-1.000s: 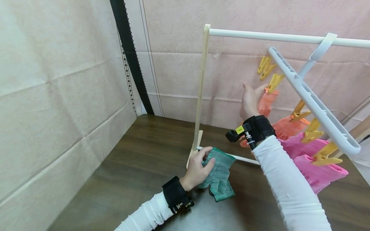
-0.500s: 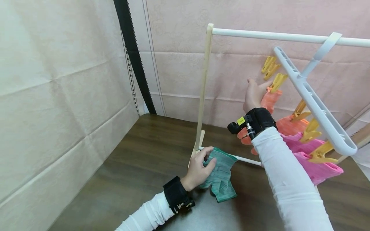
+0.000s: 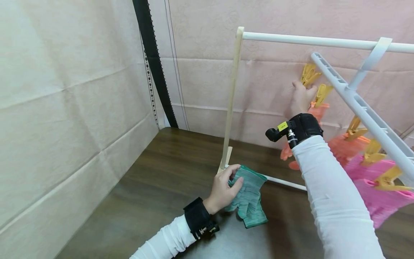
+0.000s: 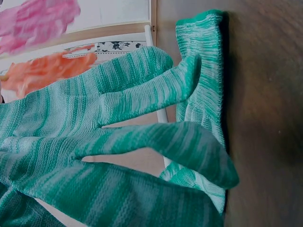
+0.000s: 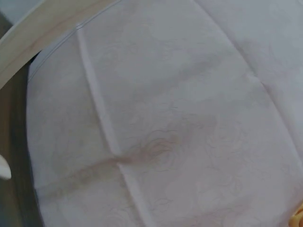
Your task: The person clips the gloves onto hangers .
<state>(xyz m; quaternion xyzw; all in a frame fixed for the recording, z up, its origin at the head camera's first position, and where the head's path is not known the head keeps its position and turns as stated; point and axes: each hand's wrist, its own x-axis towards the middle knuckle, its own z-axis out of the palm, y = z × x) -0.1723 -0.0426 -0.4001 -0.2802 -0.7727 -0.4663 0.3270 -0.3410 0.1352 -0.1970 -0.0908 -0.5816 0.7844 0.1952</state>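
A green-and-white knit glove [image 3: 250,181] hangs from my left hand [image 3: 224,189], which pinches it near the cuff. In the left wrist view its fingers [image 4: 156,142] point toward the table. A second green glove [image 4: 203,85] lies on the wood just beyond them. My right hand [image 3: 302,99] reaches up at the far end of a pale blue hanger [image 3: 359,99]. Its thumb and fingers appear to pinch a yellow clothespin [image 3: 309,73] there. Beside it, another yellow clothespin [image 3: 323,94] holds an orange glove [image 3: 318,110]. The right wrist view shows mainly cloth.
The hanger hooks over the white bar [image 3: 300,39] of a rack with a wooden upright [image 3: 233,97]. Pink gloves [image 3: 381,194] and more orange cloth hang clipped at its near side. Pale cloth walls [image 3: 64,108] surround the dark wooden table [image 3: 145,201].
My right hand has moved from beside the orange glove up to the clothespin at the hanger's far end. The hanger has swung, its near end shifting right. My left hand stays put.
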